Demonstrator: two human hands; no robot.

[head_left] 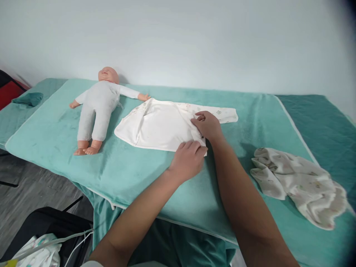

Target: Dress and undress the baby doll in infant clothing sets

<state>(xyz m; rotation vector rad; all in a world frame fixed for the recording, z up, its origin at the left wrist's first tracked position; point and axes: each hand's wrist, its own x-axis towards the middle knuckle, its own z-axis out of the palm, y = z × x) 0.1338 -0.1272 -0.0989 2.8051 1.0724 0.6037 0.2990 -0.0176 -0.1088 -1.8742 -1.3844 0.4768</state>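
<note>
A white baby shirt (164, 124) with a small printed pattern on its sleeves lies spread on the green bed cover. One sleeve stretches out to the right; its front panel is turned so the plain side shows. My left hand (189, 158) is closed on the shirt's lower right corner. Just above it, my right hand (208, 126) has its fingers curled and pinching the fabric along the right side edge, below the sleeve. To the left a baby doll (98, 100) in a white body lies on its back, one hand close to the shirt's left shoulder.
A crumpled patterned white garment (300, 181) lies on the right of the green cover (133, 178). A white wall (178, 44) rises behind the bed. At lower left, a black chair (41, 226) holds patterned cloth (46, 252), with a pale cord running across.
</note>
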